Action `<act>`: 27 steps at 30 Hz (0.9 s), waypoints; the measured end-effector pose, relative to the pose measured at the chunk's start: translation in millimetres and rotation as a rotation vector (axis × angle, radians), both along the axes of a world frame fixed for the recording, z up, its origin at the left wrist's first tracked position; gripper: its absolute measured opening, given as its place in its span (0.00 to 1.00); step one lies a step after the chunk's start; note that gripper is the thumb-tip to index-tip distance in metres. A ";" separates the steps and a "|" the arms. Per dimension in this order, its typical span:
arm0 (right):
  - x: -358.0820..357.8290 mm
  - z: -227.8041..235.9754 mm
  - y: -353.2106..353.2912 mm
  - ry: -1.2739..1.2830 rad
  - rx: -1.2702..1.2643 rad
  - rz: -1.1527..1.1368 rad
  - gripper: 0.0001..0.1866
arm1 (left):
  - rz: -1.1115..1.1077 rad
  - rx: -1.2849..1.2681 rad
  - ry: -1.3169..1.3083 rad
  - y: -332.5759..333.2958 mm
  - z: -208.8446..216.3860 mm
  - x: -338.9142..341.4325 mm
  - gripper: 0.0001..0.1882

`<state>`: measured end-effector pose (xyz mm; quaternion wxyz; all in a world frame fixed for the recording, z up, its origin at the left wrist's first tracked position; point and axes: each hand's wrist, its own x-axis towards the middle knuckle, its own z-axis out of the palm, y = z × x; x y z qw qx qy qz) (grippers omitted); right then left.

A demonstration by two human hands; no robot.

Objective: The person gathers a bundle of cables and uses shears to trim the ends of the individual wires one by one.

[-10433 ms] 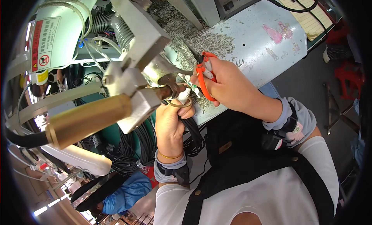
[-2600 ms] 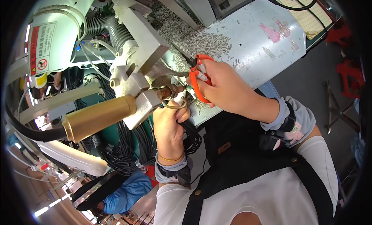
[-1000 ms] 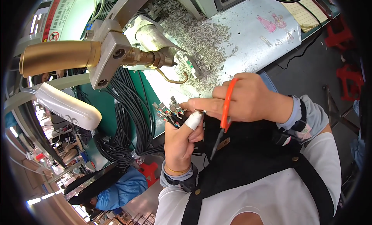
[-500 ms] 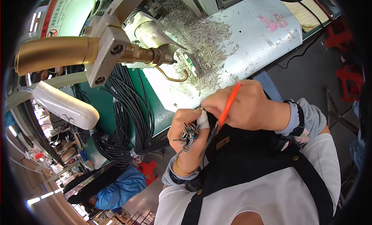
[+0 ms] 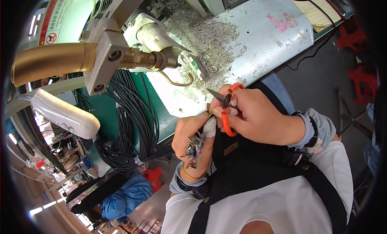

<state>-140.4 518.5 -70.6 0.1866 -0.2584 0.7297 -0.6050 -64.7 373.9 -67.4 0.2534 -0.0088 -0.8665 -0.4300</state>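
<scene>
Orange-handled scissors [image 5: 225,122] are gripped in my right hand [image 5: 264,118], with their dark blades pointing up and left toward the bench. My left hand [image 5: 186,128], its thumb wrapped in white tape, is closed round a bunch of small wire ends [image 5: 195,148] with metal tips that stick out below the fingers. The fingertips of both hands meet in front of the bench edge, at thin wire ends partly hidden by the fingers. A black apron [image 5: 250,165] lies behind the hands.
Beyond the hands, many small metal pins [image 5: 217,40] cover the white bench top [image 5: 262,44]. A machine with a brass nozzle [image 5: 141,58] overhangs it. A white lamp [image 5: 66,115] and coiled black cables [image 5: 129,125] are at left. Red stools [image 5: 363,80] stand at right.
The scissors have turned in my right hand: the blades, which pointed down toward my left wrist, now point up toward the bench. My right hand has dropped slightly.
</scene>
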 end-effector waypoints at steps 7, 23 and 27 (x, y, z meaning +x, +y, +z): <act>0.0 -1.3 -2.9 0.226 0.057 -0.003 0.08 | -0.016 -0.171 0.012 5.0 6.3 -2.7 0.16; -4.5 -1.3 7.1 0.234 0.232 0.118 0.15 | 0.202 0.748 -0.292 4.9 10.8 0.2 0.08; -0.9 -10.3 0.6 0.251 0.268 0.070 0.17 | 0.170 0.721 -0.230 7.2 10.7 -4.5 0.08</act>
